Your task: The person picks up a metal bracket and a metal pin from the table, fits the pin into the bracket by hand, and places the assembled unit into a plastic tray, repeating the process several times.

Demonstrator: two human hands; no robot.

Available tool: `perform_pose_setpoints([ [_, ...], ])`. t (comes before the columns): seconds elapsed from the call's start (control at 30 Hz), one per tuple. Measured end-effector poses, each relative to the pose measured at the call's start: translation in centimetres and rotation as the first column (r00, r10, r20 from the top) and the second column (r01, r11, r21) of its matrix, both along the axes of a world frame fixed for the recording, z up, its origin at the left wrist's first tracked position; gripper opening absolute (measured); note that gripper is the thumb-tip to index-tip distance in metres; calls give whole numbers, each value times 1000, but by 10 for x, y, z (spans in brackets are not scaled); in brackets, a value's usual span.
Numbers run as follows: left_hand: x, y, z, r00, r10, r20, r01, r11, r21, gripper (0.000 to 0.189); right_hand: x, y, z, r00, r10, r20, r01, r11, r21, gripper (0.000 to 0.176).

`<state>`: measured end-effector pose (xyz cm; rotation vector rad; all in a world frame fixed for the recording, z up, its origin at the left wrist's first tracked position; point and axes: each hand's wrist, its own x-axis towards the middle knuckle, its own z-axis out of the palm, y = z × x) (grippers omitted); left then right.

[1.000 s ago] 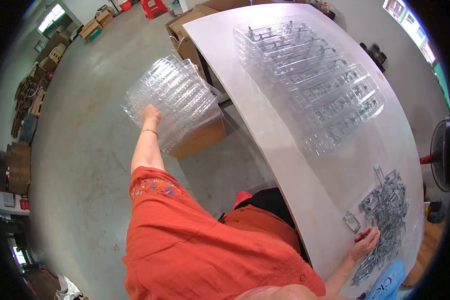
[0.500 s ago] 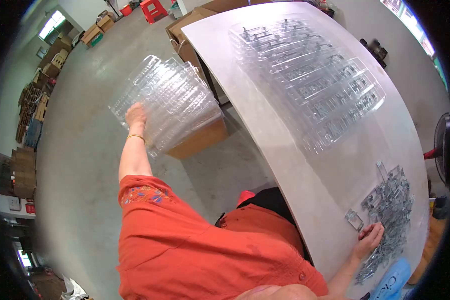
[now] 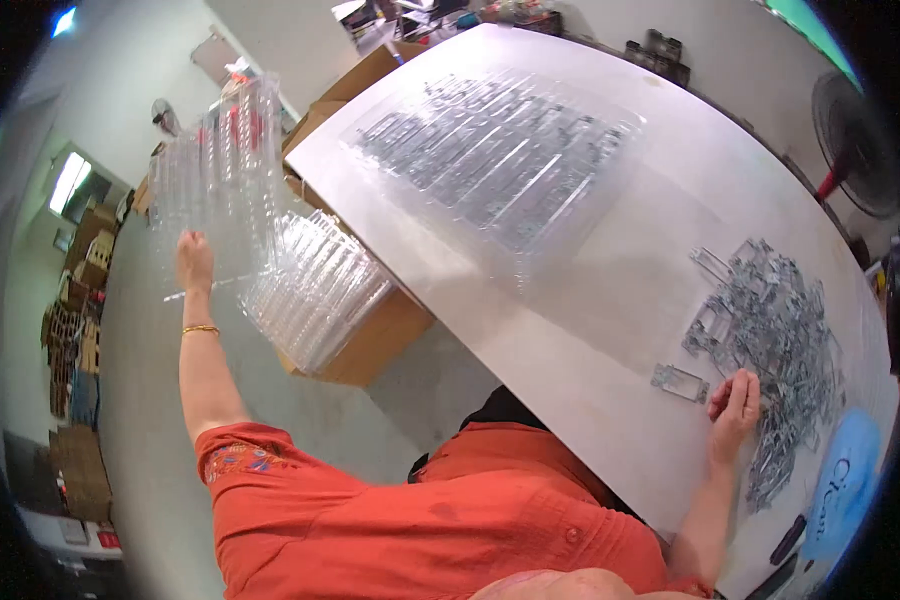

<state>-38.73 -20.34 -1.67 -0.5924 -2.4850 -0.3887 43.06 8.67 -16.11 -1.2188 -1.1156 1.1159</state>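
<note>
My left hand (image 3: 195,258) is closed on the lower edge of a clear plastic tray (image 3: 215,170) with ribbed rows, held up above the floor. Below and right of it, a stack of similar trays (image 3: 315,280) lies on a cardboard box (image 3: 385,340). My right hand (image 3: 735,402) rests on the table with its fingers pressed together; what they hold, if anything, is hidden. Close to its fingertips lies a single rectangular metal frame (image 3: 681,383). Just beyond is a heap of small metal parts (image 3: 775,340).
Trays filled with metal parts (image 3: 500,150) are stacked on the white table (image 3: 610,300). A blue object with lettering (image 3: 842,490) is at the near right edge, a black fan (image 3: 855,145) beyond the table. Cartons (image 3: 82,470) line the left wall.
My left hand has lifted one clear tray off the stack, up and to the left. My right hand stays beside the metal heap. The head view has turned.
</note>
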Motion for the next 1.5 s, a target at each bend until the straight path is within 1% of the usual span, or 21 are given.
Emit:
perform_pose_setpoints([
  [0.07,34,64,34,972,-232,-23,234,968,90,30,2,-1,1,999,36,-21,-36,999,-2,28],
  [0.1,57,94,49,966,-257,-32,259,962,85,30,4,-2,1,998,65,-26,-65,997,31,28],
  [0.13,84,125,62,943,-332,-24,333,940,77,30,5,-2,0,999,39,-38,-37,999,31,28],
  [0.17,105,152,68,914,-406,-14,406,912,67,29,6,-2,0,996,64,-54,-63,997,36,27],
  [0.2,118,176,70,901,-433,-22,433,899,59,29,5,-3,1,994,88,-71,-86,996,40,27],
  [0.27,144,220,73,808,-585,77,585,811,16,30,3,-5,6,997,37,-66,-35,999,30,28],
  [0.3,160,239,73,791,-608,72,609,793,7,30,3,-4,4,995,59,-78,-57,998,37,28],
  [0.37,192,267,69,761,-625,177,641,766,-52,29,4,-6,8,994,81,-68,-79,996,35,29],
  [0.4,205,278,67,746,-642,175,659,749,-60,29,4,-6,8,996,56,-75,-54,998,30,29],
  [0.47,225,294,61,727,-651,220,679,729,-87,28,4,-5,6,995,79,-57,-78,997,24,29],
  [0.5,224,301,54,696,-676,241,708,702,-77,27,5,-6,7,993,92,-70,-90,996,27,29],
  [0.6,235,317,41,678,-704,212,733,668,-126,26,5,-5,7,993,90,-70,-90,996,12,28],
  [0.67,239,325,34,679,-693,241,730,671,-128,25,3,-4,5,995,74,-72,-73,997,8,27],
  [0.77,237,332,24,638,-722,270,768,624,-145,25,5,-3,4,996,75,-49,-75,997,1,27],
  [1.0,237,338,13,639,-720,271,768,618,-169,26,6,-2,6,992,124,-28,-123,992,18,26],
  [1.1,242,337,13,650,-712,265,759,626,-180,26,5,-3,8,992,126,-3,-126,992,17,26],
  [1.27,244,339,13,647,-708,283,762,620,-188,27,5,-2,6,991,135,-10,-135,991,18,27],
  [1.5,248,338,14,628,-724,283,776,609,-163,26,6,-2,5,991,132,-14,-132,991,24,27],
])
